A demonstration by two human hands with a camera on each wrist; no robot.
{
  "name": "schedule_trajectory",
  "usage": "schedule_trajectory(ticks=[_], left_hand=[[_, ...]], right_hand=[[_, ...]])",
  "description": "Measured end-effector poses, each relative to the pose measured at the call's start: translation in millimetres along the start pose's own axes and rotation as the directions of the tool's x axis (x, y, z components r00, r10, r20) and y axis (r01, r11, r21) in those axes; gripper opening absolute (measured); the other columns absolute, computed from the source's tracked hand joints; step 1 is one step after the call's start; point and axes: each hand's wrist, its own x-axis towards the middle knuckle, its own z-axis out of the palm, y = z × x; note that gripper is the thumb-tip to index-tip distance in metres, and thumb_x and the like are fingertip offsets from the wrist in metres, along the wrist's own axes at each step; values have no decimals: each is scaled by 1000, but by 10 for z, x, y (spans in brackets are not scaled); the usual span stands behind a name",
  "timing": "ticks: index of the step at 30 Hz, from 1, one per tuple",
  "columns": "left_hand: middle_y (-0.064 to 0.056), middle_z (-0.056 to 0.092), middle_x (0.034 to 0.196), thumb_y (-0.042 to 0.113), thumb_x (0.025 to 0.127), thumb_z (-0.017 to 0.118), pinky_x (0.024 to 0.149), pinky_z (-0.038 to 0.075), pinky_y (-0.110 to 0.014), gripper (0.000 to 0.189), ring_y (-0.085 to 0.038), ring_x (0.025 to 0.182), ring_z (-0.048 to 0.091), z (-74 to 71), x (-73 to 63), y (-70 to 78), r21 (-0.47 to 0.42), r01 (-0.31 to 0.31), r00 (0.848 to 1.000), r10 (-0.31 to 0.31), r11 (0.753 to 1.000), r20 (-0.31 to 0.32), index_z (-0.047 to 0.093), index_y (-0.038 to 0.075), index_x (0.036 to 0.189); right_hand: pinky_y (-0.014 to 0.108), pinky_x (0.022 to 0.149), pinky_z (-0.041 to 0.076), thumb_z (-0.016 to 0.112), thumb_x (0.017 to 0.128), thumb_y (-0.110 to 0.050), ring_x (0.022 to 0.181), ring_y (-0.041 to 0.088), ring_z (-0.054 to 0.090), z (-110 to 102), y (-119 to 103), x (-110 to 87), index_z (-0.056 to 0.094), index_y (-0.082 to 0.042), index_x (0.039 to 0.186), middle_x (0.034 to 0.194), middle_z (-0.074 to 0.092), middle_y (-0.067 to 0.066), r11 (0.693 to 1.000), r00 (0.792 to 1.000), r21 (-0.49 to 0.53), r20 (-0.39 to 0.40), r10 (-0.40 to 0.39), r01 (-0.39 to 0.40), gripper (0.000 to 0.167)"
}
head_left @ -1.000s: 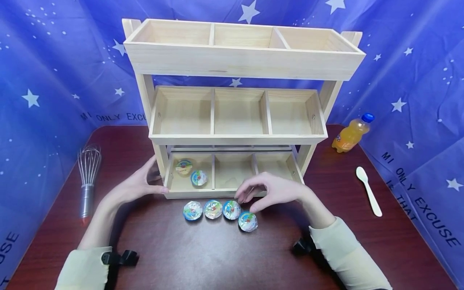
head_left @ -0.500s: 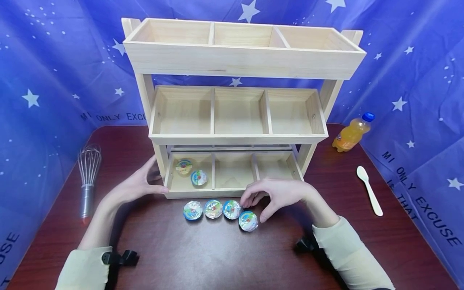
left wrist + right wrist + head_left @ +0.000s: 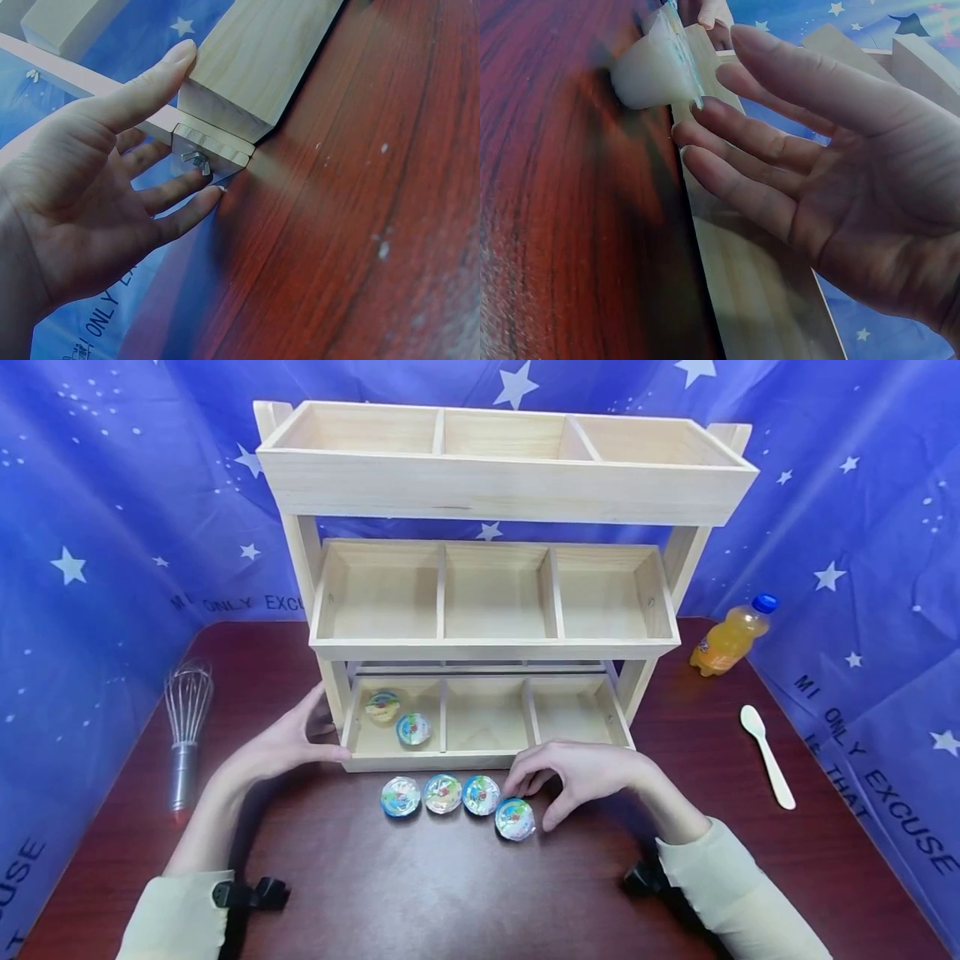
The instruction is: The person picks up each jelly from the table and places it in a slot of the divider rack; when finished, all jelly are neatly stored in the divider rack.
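Observation:
Several small jelly cups with printed foil lids lie before a three-tier wooden rack (image 3: 495, 650). My right hand (image 3: 581, 777) hovers beside the rightmost jelly cup (image 3: 515, 819), its thumb apart from the cup. In the right wrist view the fingers are loosely bent near a pale jelly cup (image 3: 649, 71), with nothing gripped; contact there is hard to judge. My left hand (image 3: 281, 739) holds the rack's lower left corner, thumb at the front panel (image 3: 255, 67) and fingers around the side by a wing nut (image 3: 196, 159). Two more jelly cups (image 3: 413, 729) sit in the bottom left compartment.
A whisk (image 3: 185, 727) lies at the left of the dark red table (image 3: 435, 893). At the right are an orange drink bottle (image 3: 731, 637) and a white spoon (image 3: 767, 756). A blue starry curtain (image 3: 832, 510) hangs behind and at both sides.
My right hand has drawn back a little to the right and towards me, off the row of jelly cups. The cups and my left hand stay where they were.

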Motion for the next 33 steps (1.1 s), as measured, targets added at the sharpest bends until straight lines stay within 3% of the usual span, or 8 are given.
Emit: schedule_trajectory(ticks=[15,33], left_hand=[[-20,22,170,18,82,88,117,38,-57,126,-45,147,41,12,7,14,-8,1,1000,-1,1000,6,-4,26,167],[-21,22,170,16,82,87,117,37,-58,125,-46,146,41,0,-8,16,-13,-10,1000,10,1000,3,-4,25,167]], right_hand=[[31,96,61,90,77,-11,109,8,68,100,71,39,68,-20,125,124,69,-5,999,999,-3,9,36,-35,54],[30,97,60,89,77,-10,110,8,67,103,107,90,67,-19,127,125,70,-5,1000,1000,-27,25,1,-1,55]])
